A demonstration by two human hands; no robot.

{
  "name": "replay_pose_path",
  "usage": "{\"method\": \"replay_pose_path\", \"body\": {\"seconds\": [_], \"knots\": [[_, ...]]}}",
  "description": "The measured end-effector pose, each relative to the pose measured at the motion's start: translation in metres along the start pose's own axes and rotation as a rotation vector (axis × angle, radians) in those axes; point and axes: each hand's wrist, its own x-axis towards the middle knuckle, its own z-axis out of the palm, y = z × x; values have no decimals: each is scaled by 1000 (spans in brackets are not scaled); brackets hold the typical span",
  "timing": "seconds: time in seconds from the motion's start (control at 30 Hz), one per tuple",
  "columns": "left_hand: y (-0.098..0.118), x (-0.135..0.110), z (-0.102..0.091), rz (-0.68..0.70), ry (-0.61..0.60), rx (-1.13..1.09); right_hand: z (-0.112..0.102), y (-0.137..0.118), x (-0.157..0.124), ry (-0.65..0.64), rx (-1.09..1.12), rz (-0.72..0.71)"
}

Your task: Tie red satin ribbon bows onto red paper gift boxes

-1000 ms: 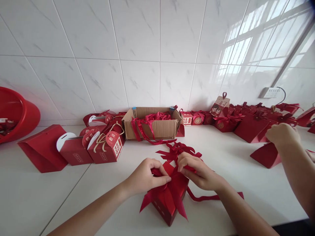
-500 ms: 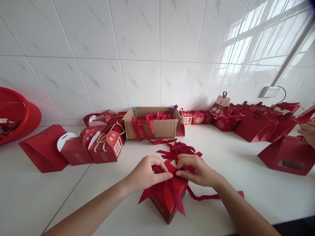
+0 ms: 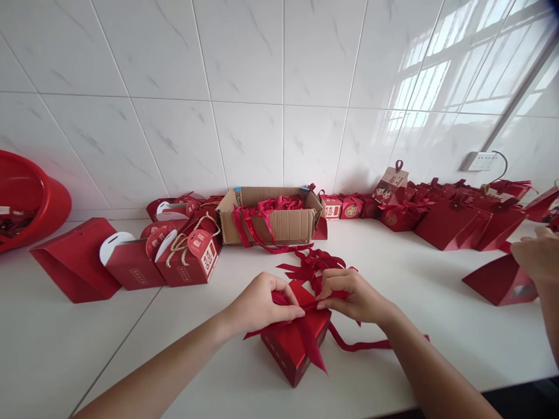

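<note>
A red gift box (image 3: 283, 346) stands on the white counter in front of me, one corner toward me. Dark red ribbon (image 3: 311, 343) crosses its top, with a loose tail hanging over the near side. My left hand (image 3: 264, 302) pinches the ribbon above the box top, thumb against fingers. On the other side my right hand (image 3: 349, 294) grips another part of the same ribbon, pulled straight between the two hands. The fingers partly hide the knot area. Behind the box lies a tangle of cut ribbons (image 3: 323, 262), and one long strip runs right under my right forearm.
A cardboard box (image 3: 266, 228) of ribbons stands against the tiled wall. Red gift boxes (image 3: 187, 259) line the left, beside a red basin (image 3: 48, 201). More red boxes (image 3: 449, 224) fill the back right. Another person's hand (image 3: 539, 256) is over a red box (image 3: 502, 279) at far right.
My right hand has moved slightly right and up, drawing the ribbon taut away from my left hand. At far right the other person's hand came further in and their box turned.
</note>
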Motion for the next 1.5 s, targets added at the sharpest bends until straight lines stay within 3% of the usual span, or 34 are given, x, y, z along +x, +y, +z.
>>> {"method": "replay_pose_path", "body": {"seconds": [0.3, 0.43, 0.53, 0.73, 0.83, 0.93, 1.03, 1.13, 1.5], "knots": [[-3, -4, 6, -56, 94, -9, -1, 3, 2, -8, -62, -20], [-4, -8, 9, -58, 179, 52, 2, 7, 5, 6, -72, 33], [-1, -10, 6, -24, 177, 55, 1, 6, 8, 28, -62, 96], [10, -8, -20, 73, 62, 92, -7, -28, 6, 266, -157, 157], [13, -2, -32, 87, -40, 66, 6, -60, 2, 226, -233, 58], [13, 5, -38, 100, -121, 66, 35, -83, 1, 153, -404, -21], [11, 9, -39, 119, -137, 142, 66, -85, 2, 164, -596, -75], [10, 11, -36, 139, -121, 227, 84, -75, 4, 268, -688, -93], [-3, 21, -27, 202, -122, 166, 89, -68, -2, 458, -552, -119]]}}
